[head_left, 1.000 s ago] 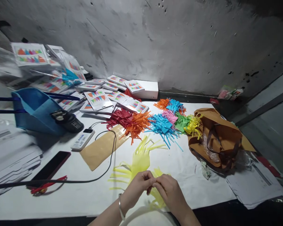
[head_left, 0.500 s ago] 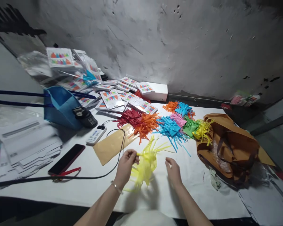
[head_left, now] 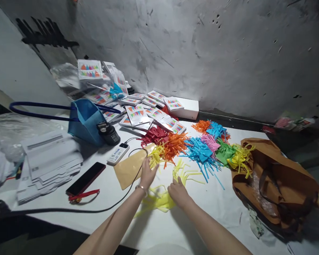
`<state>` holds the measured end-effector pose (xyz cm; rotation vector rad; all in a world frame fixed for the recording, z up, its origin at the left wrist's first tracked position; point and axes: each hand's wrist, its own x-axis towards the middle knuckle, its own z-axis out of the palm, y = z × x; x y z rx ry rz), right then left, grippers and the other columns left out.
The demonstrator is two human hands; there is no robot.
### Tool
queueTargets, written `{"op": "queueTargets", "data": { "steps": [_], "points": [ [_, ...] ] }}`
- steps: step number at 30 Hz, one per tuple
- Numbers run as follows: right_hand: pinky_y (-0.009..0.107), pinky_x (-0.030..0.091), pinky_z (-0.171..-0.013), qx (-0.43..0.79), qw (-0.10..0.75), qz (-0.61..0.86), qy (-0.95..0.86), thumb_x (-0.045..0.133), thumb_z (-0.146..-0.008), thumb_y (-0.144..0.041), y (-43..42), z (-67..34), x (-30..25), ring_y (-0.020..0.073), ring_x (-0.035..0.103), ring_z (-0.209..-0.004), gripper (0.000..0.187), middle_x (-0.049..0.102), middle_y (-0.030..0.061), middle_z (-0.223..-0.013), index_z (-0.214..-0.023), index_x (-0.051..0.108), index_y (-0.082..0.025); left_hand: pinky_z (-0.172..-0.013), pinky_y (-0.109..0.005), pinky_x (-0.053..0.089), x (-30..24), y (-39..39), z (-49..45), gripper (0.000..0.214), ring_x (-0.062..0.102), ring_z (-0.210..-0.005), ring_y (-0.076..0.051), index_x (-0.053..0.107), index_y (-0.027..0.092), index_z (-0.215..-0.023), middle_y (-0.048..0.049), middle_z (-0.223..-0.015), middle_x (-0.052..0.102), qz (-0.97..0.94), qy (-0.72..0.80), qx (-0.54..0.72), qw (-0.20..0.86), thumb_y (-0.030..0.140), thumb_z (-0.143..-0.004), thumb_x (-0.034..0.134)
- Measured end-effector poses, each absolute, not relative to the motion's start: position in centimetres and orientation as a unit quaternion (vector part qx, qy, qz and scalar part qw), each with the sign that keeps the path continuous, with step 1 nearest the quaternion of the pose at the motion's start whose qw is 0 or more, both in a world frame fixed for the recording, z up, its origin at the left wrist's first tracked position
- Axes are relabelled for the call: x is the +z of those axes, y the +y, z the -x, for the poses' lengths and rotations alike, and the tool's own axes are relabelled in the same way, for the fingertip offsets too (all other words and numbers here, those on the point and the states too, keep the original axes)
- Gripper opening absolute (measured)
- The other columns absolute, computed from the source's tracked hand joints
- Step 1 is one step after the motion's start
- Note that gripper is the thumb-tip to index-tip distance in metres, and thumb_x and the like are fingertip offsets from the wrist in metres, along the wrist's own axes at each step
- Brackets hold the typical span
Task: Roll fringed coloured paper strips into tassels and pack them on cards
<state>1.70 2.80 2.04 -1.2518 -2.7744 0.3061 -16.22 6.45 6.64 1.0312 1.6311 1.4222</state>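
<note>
My left hand (head_left: 147, 174) is closed on a yellow paper tassel (head_left: 157, 155), at the near edge of the red tassels (head_left: 154, 136) and orange tassels (head_left: 174, 143). To its right, my right hand (head_left: 179, 192) has its fingers curled onto fringed yellow tissue paper (head_left: 180, 170) lying on the white table (head_left: 210, 212). More of this yellow paper spreads out between my wrists, its strips loose. Blue tassels (head_left: 200, 150) lie just beyond my right hand, with pink (head_left: 210, 142), green (head_left: 224, 153) and yellow tassels (head_left: 240, 157) running off to the right.
Packaged tassel sets (head_left: 138, 115) are piled along the wall. On the left are a blue bag (head_left: 85, 122), a phone (head_left: 86, 179), a power bank (head_left: 118, 154) with a black cable, and stacked papers (head_left: 50, 159). A brown bag (head_left: 276, 177) sits at right, a tan envelope (head_left: 129, 170) near my left hand.
My left hand has moved up and away with a yellow tassel toward the red and orange ones. My right hand has moved left onto the yellow paper. The view has shifted left.
</note>
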Motion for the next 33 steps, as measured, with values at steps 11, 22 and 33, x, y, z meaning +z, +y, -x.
{"op": "queueTargets", "data": {
  "steps": [11, 22, 33],
  "points": [
    [0.046, 0.033, -0.093, 0.056, 0.029, 0.563, -0.824, 0.053, -0.081, -0.004, -8.6, -9.2, 0.6, 0.0256, 0.055, -0.09, 0.018, 0.064, 0.0073, -0.083, -0.079, 0.064, -0.018, -0.088, -0.041, 0.036, -0.2, -6.2, 8.1, 0.022, 0.055, -0.092, -0.023, 0.063, 0.02, -0.094, -0.0073, -0.094, 0.065, -0.873, 0.43, 0.149, 0.178, 0.008, -0.085, 0.047],
    [0.038, 0.035, -0.093, 0.029, 0.171, 0.494, -0.852, 0.053, -0.078, -0.004, -11.9, -9.3, -3.2, 0.0211, 0.05, -0.083, 0.015, 0.058, 0.0039, -0.084, -0.081, 0.056, -0.019, -0.096, -0.044, 0.026, -0.1, -8.4, 8.7, 0.008, 0.051, -0.097, -0.023, 0.059, 0.021, -0.088, -0.0042, -0.092, 0.064, -0.905, 0.399, 0.05, 0.142, 0.018, -0.086, 0.053],
    [0.039, 0.035, -0.089, 0.003, 0.179, 0.507, -0.843, 0.048, -0.085, -0.006, -11.7, -9.3, -3.0, 0.0202, 0.049, -0.074, 0.019, 0.056, 0.0022, -0.077, -0.094, 0.057, -0.019, -0.092, -0.046, 0.026, 0.1, -9.9, 8.2, 0.009, 0.051, -0.089, -0.023, 0.059, 0.022, -0.09, -0.0027, -0.085, 0.063, -0.863, 0.478, 0.094, 0.131, 0.022, -0.081, 0.059]
  ]
}}
